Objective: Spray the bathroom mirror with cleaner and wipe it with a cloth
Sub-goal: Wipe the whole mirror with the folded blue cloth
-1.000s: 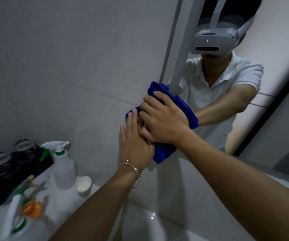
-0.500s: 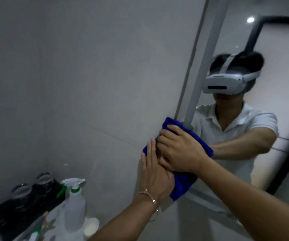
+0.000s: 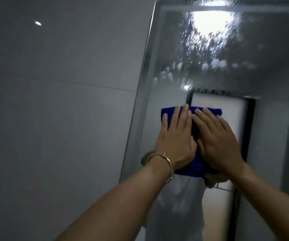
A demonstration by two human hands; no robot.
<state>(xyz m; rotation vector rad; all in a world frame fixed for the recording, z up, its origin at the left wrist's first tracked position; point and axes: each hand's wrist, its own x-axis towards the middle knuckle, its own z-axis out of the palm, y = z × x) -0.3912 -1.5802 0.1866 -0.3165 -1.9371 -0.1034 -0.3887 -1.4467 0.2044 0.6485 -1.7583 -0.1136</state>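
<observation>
Head view: left of the left hand runs a grey tiled wall point(image 3: 53, 119), and just beside that hand the mirror's pale edge point(image 3: 141, 101) slants up and to the right. The left hand point(image 3: 175, 136) lies flat with its fingers straight and close together, pressing a blue cloth point(image 3: 199, 166) against the mirror point(image 3: 271, 58); a thin metal bracelet point(image 3: 164, 162) circles its wrist. The cloth sits under both palms, showing above the fingertips and below the heels of the hands. The right hand point(image 3: 222, 141) is spread flat just beside the left, its fingers straight and slightly fanned, also pressing the cloth, its index finger touching the left hand. Above both hands the glass is speckled with wet spray droplets point(image 3: 210, 42) that catch a bright light. Behind and right of the right hand the glass reflects a dark-framed doorway point(image 3: 244, 126); below the hands, a white shirt point(image 3: 178, 206).
</observation>
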